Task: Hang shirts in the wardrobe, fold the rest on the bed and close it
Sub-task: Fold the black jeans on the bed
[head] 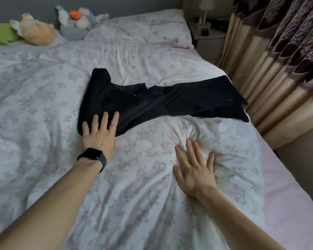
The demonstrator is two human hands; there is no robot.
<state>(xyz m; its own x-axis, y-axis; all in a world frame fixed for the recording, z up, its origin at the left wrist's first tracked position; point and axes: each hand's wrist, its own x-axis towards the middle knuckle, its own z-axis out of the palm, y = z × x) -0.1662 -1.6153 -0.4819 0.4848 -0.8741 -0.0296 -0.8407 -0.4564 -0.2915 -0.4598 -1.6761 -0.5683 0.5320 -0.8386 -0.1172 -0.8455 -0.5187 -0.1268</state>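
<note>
Your black garment (pixel 152 103) lies spread crosswise on the flowered duvet (pixel 134 186) in the middle of the bed. It is plain dark cloth, creased, and its right end fans out to the bed's right edge. A small white scrap at its upper edge is too small to read. Your left hand (pixel 98 134) rests flat on its near left corner, fingers straight and spread. Your right hand (pixel 193 168) presses flat into the duvet, fingers spread, apart from the garment.
</note>
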